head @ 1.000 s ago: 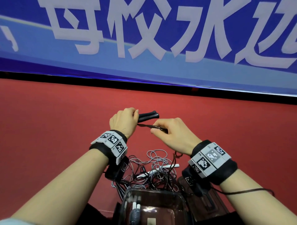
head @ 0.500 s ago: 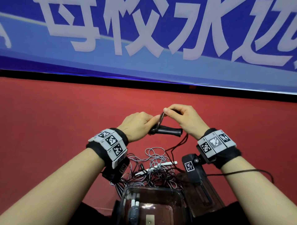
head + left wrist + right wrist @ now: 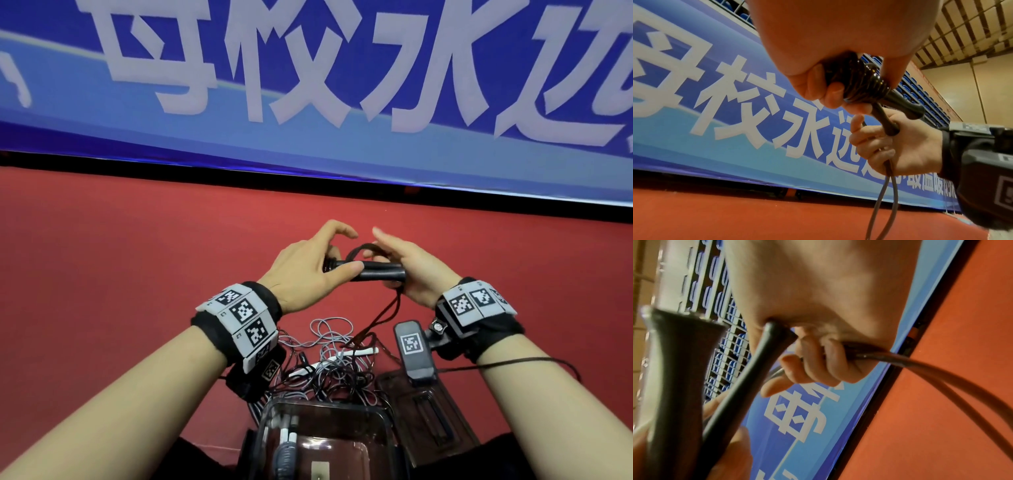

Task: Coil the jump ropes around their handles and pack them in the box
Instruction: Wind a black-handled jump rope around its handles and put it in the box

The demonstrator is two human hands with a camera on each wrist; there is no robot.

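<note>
The right hand (image 3: 818,331) fills the top of the view, its fingers (image 3: 838,363) curled round a doubled dark rope (image 3: 920,369) that runs out from the grip toward the lower right over red floor (image 3: 941,418). Left of the grip stand two black handles (image 3: 676,369), one flared, one slimmer and tilted. Beyond the fingers hangs a blue banner (image 3: 797,418).

An indoor sports hall: red court floor (image 3: 137,274), blue banner (image 3: 308,85), tiered blue spectator seats (image 3: 920,91).

Your left hand (image 3: 305,263) hides the handles' (image 3: 376,272) wrapped end; the box (image 3: 325,442) is cut off at 6 o'clock; its contents are too blurred to identify.
</note>
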